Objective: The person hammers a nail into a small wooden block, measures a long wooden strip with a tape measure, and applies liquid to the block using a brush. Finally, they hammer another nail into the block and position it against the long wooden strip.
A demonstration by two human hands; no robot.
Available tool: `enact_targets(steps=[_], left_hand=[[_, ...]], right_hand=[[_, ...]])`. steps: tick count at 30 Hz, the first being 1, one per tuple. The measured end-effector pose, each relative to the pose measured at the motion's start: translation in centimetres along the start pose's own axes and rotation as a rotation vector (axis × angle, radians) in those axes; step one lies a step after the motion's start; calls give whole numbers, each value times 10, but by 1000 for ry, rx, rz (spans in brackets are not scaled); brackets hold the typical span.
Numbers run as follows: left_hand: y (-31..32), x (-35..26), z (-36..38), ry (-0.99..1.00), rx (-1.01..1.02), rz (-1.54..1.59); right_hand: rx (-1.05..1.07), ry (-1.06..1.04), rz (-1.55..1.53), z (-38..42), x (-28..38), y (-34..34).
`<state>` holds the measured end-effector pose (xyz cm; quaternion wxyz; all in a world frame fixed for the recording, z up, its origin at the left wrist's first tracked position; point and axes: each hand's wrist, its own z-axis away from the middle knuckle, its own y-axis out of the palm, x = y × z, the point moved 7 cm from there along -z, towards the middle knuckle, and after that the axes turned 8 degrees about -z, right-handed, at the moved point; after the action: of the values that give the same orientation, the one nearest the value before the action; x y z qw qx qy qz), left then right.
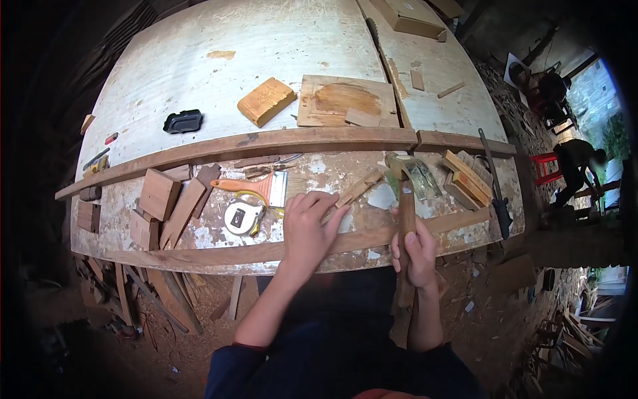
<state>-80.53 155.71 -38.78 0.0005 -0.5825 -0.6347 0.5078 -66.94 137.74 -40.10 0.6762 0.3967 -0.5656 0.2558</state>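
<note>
My right hand (417, 251) is wrapped round the wooden handle of a hammer (406, 209), held upright with its metal head at the top, above the workbench. To its left, my left hand (307, 223) is closed on the near end of a short wooden strip (361, 187), which slants away to the right toward the hammer head. My left fingertips partly hide the strip's near end. Beside my left hand lie a white tape measure (243, 217) and a wide paintbrush (256, 187) with an orange handle.
Wooden blocks (159, 193) stand at the left, and stacked wood strips (467, 181) with a handsaw (495, 183) at the right. A long wooden rail (279, 138) crosses the bench. Beyond it are a black tray (183, 122), a wood block (266, 101) and a board (319, 118). Another person (577, 166) bends over at far right.
</note>
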Motion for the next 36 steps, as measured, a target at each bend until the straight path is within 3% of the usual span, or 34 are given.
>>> enact_targets(steps=[9, 18, 24, 36], left_hand=[[4, 6, -3, -98, 120, 128], [2, 6, -2, -113, 133, 96], [-4, -1, -7, -84, 34, 186], [-8, -14, -2, 128, 11, -4]], right_hand=[[-25, 142, -56, -3, -19, -5], [-25, 131, -8, -3, -16, -1], [-28, 140, -49, -2, -21, -1], [-43, 150, -66, -2, -19, 2]])
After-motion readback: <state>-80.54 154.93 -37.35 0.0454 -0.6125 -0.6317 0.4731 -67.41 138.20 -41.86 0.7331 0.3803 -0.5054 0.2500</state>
